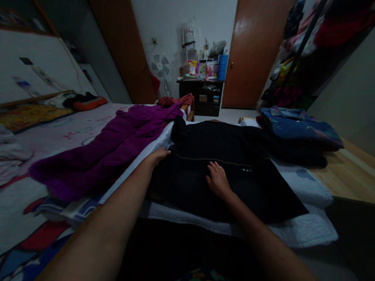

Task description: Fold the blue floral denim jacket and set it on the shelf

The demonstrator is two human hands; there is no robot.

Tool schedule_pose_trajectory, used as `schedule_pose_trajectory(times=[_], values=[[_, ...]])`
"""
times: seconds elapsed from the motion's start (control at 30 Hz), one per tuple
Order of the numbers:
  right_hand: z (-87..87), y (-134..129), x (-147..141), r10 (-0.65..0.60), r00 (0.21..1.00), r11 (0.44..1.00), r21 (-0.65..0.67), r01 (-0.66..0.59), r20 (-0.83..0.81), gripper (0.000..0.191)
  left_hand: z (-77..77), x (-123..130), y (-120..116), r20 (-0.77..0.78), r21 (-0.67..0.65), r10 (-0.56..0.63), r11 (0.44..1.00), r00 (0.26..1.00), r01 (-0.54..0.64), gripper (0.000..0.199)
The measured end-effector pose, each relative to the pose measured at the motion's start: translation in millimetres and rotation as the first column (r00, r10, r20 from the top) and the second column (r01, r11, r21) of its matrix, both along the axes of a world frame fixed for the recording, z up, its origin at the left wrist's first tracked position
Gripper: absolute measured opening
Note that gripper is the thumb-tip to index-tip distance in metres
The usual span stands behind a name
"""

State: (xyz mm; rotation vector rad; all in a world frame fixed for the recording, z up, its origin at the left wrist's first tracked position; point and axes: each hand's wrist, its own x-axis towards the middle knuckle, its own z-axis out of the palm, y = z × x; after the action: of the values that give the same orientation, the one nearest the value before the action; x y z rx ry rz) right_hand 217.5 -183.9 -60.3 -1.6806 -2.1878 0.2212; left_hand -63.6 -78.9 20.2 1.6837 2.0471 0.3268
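Note:
A black jacket (193,183) lies spread out in front of me, with a thin tan line across it and a few small shiny buttons toward its right side. At its left edge, my left hand (159,155) is closed on the cloth, thumb on top; its other fingers are mostly hidden. My right hand (218,180) rests palm down on the middle of the jacket, fingers stretched out just below the tan line. One dark sleeve reaches out to the right. Beneath the jacket is a pale cloth (310,230).
A purple fleecy garment (117,148) lies on the bed (88,117) to the left. Folded blue clothes (299,125) are stacked at the right. Farther back stand a fan (160,66) and a dark cabinet (202,107). Clothes hang at the upper right.

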Motion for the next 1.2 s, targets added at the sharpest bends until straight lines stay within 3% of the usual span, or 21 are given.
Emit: schedule_pose_trajectory(times=[0.13,0.27,0.4,0.53,0.63,0.73,0.87,1.03,1.13,1.2], values=[[12.3,16.1,-48.1,0.156,0.987,0.988,-0.007,-0.156,-0.036,0.053,-4.4,8.8,-5.6,-0.022,-0.05,-0.042,0.998,0.999,0.041,0.032],[7.1,26.0,-77.2,0.197,0.98,0.977,-0.076,-0.198,-0.019,0.058,-0.3,14.4,-16.6,-0.212,0.018,-0.06,0.998,0.975,0.066,0.043],[-2.5,28.1,-83.0,0.21,0.977,0.97,-0.131,-0.203,0.042,0.059,6.5,17.2,-25.2,-0.426,0.016,-0.066,0.997,0.902,0.08,0.032],[-5.5,28.6,-82.3,0.209,0.976,0.97,-0.143,-0.197,0.069,0.061,6.7,27.3,-32.0,-0.486,0.036,-0.079,0.993,0.87,0.11,0.029],[-6.0,29.1,-83.4,0.196,0.978,0.971,-0.155,-0.183,0.076,0.061,3.6,43.0,-43.8,-0.496,0.079,-0.165,0.969,0.852,0.234,0.031],[-6.8,29.0,-84.3,0.19,0.979,0.973,-0.147,-0.177,0.078,0.061,-0.6,60.3,-58.7,-0.562,0.107,-0.245,0.925,0.79,0.364,0.032],[-7.0,28.2,-83.4,0.193,0.979,0.975,-0.128,-0.183,0.071,0.06,-7.7,72.6,-70.3,-0.614,0.093,-0.279,0.904,0.739,0.418,0.032],[-6.6,28.1,-82.6,0.188,0.98,0.975,-0.129,-0.179,0.061,0.06,-10.9,69.3,-70.5,-0.609,0.106,-0.259,0.91,0.75,0.4,0.031],[-6.5,28.5,-83.0,0.188,0.98,0.974,-0.137,-0.178,0.064,0.061,-4.7,62.2,-62.4,-0.569,0.103,-0.188,0.95,0.801,0.296,0.032],[-6.3,28.6,-83.3,0.189,0.98,0.974,-0.14,-0.178,0.067,0.061,0.6,56.2,-51.0,-0.53,0.119,-0.103,0.974,0.842,0.194,0.044]])
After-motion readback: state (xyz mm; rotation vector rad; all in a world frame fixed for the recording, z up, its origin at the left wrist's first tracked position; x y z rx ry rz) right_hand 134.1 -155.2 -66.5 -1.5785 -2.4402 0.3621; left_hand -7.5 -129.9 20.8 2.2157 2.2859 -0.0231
